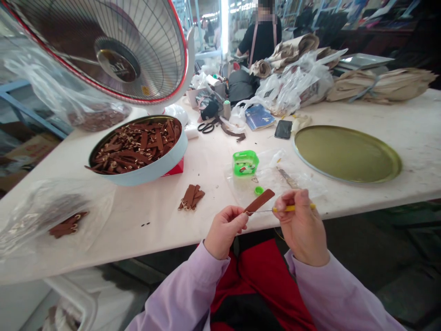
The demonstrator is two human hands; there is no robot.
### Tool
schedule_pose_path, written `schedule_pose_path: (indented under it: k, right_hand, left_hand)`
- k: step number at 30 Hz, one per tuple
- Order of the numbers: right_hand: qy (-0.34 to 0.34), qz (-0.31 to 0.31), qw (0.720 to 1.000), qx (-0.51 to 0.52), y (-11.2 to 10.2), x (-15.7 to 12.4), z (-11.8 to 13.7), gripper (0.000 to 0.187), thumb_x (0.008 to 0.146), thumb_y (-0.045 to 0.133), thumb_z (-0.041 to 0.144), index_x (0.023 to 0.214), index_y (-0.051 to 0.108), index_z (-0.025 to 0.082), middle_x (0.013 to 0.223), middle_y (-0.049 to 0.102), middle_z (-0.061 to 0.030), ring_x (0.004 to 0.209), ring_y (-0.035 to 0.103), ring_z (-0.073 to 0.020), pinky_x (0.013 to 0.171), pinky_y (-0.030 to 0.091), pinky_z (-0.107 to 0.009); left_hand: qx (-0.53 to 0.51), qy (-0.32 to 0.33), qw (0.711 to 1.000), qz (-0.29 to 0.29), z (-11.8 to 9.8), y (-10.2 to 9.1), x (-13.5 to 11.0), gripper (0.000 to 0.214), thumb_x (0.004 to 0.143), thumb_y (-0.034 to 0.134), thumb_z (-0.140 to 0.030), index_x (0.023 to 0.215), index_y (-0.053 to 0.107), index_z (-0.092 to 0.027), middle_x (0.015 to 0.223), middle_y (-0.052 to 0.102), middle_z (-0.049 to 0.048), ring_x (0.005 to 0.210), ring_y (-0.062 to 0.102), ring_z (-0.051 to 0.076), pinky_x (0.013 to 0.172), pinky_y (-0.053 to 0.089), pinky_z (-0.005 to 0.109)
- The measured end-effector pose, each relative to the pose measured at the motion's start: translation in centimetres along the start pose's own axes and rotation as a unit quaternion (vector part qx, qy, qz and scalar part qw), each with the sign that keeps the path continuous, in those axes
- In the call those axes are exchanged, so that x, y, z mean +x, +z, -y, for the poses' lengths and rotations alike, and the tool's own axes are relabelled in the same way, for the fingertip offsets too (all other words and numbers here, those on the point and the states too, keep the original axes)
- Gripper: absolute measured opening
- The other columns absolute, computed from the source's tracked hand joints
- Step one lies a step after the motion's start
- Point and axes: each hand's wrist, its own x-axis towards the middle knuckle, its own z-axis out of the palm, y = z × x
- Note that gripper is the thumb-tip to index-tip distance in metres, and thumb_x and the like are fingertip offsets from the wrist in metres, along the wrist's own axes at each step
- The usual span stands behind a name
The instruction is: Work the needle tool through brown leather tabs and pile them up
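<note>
Pinched by its lower end between the thumb and fingers of my left hand [228, 230] is a brown leather strap [261, 201], slanting up to the right. My right hand [305, 230] grips a thin tool with a yellow handle [291, 208]; its slim metal shaft points left, and the tip meets the strap's lower end by my left fingertips. Whether that end carries a metal ring is hidden. Just beyond the strap are a small green cap [258, 190] and a bright green plastic container [245, 163], on a clear plastic sheet.
Several finished-looking brown straps with rings [191, 197] lie left of my hands. A round tin [148, 168] heaped with straps stands behind them, below a large fan [117, 55]. A round gold lid [347, 154] lies right. Scissors [206, 128], a phone [283, 129] and plastic bags lie farther back.
</note>
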Motion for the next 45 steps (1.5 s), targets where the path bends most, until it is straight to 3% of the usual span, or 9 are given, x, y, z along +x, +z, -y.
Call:
schedule_pose_path:
  k: [7, 13, 19, 23, 26, 31, 37, 40, 45]
  right_hand:
    - [-0.089, -0.035, 0.992, -0.077, -1.7, -2.2, 1.2, 0.036, 0.085, 0.040, 0.050, 0.071, 0.055, 0.021, 0.054, 0.046, 0.0039, 0.054, 0.045, -0.0109, 0.054, 0.037, -0.024]
    - [0.025, 0.206, 0.934, -0.291, -0.9, -4.7, 0.5, 0.022, 0.081, 0.052, 0.039, 0.084, 0.059, 0.019, 0.056, 0.051, 0.0032, 0.054, 0.048, -0.0126, 0.052, 0.039, -0.024]
    - [0.056, 0.241, 0.916, -0.317, 0.1, -5.0, 0.1, 0.019, 0.074, 0.055, 0.035, 0.075, 0.060, 0.017, 0.066, 0.061, -0.0015, 0.061, 0.054, -0.0162, 0.056, 0.043, -0.026]
    - [0.055, 0.263, 0.893, -0.360, 1.1, -4.9, -1.3, 0.021, 0.073, 0.054, 0.035, 0.063, 0.058, 0.018, 0.059, 0.058, -0.0013, 0.057, 0.052, -0.0162, 0.054, 0.041, -0.027]
    - [0.058, 0.269, 0.905, -0.323, 1.9, -4.6, -2.3, 0.026, 0.072, 0.055, 0.041, 0.077, 0.059, 0.016, 0.055, 0.050, 0.0018, 0.053, 0.047, -0.0140, 0.051, 0.039, -0.026]
    - [0.072, 0.202, 0.929, -0.301, 2.2, -4.0, -2.4, 0.041, 0.076, 0.051, 0.049, 0.100, 0.054, 0.015, 0.051, 0.033, 0.0074, 0.044, 0.033, -0.0098, 0.040, 0.028, -0.022]
    - [0.073, 0.180, 0.921, -0.338, 1.5, -3.4, -2.6, 0.035, 0.071, 0.056, 0.050, 0.086, 0.062, 0.018, 0.050, 0.039, 0.0051, 0.044, 0.036, -0.0100, 0.040, 0.030, -0.023]
    - [0.093, 0.146, 0.930, -0.324, 0.8, -2.7, -3.0, 0.037, 0.072, 0.056, 0.050, 0.088, 0.064, 0.018, 0.048, 0.041, 0.0044, 0.042, 0.037, -0.0100, 0.038, 0.030, -0.022]
    - [0.120, 0.140, 0.945, -0.269, 0.7, -1.6, -3.9, 0.037, 0.076, 0.053, 0.051, 0.090, 0.063, 0.018, 0.046, 0.041, 0.0036, 0.042, 0.040, -0.0116, 0.036, 0.032, -0.023]
  left_hand:
    - [0.000, 0.049, 0.998, -0.043, 0.2, 0.3, -2.1, 0.012, 0.065, 0.056, -0.024, 0.067, 0.048, -0.016, 0.053, 0.041, -0.0069, 0.048, 0.034, 0.005, 0.049, 0.027, 0.020]
    - [0.018, 0.090, 0.995, -0.025, -0.3, 1.0, -4.1, 0.014, 0.066, 0.056, -0.027, 0.069, 0.047, -0.016, 0.057, 0.044, -0.0059, 0.050, 0.037, 0.005, 0.050, 0.029, 0.020]
    - [0.090, 0.101, 0.991, 0.007, 0.1, 0.1, -5.2, 0.012, 0.068, 0.053, -0.026, 0.069, 0.046, -0.017, 0.056, 0.046, -0.0047, 0.051, 0.041, 0.007, 0.049, 0.031, 0.020]
    - [0.186, 0.140, 0.972, -0.045, 1.2, -1.4, -4.8, 0.004, 0.067, 0.050, -0.018, 0.065, 0.046, -0.016, 0.053, 0.043, -0.0055, 0.049, 0.038, 0.007, 0.047, 0.029, 0.019]
    - [0.246, 0.128, 0.956, -0.094, 1.4, -4.2, -3.2, 0.004, 0.069, 0.047, -0.017, 0.065, 0.048, -0.017, 0.051, 0.046, -0.0055, 0.049, 0.043, 0.007, 0.048, 0.034, 0.019]
    - [0.410, 0.092, 0.865, -0.274, 0.8, -11.5, 1.4, 0.012, 0.076, 0.049, -0.026, 0.075, 0.055, -0.016, 0.064, 0.059, 0.0008, 0.061, 0.055, 0.012, 0.058, 0.041, 0.024]
    - [0.482, 0.073, 0.821, -0.296, -0.6, -16.1, 2.7, 0.021, 0.077, 0.050, -0.034, 0.079, 0.059, -0.016, 0.068, 0.062, 0.0040, 0.065, 0.056, 0.017, 0.062, 0.041, 0.028]
    - [0.523, 0.123, 0.781, -0.318, -4.0, -17.8, 1.1, 0.028, 0.083, 0.041, -0.038, 0.083, 0.060, -0.017, 0.080, 0.063, 0.0057, 0.078, 0.057, 0.017, 0.070, 0.042, 0.028]
    - [0.645, 0.235, 0.610, -0.396, -12.8, -22.5, 1.0, 0.025, 0.082, 0.043, -0.033, 0.088, 0.061, -0.017, 0.087, 0.062, 0.0059, 0.082, 0.057, 0.017, 0.074, 0.042, 0.026]
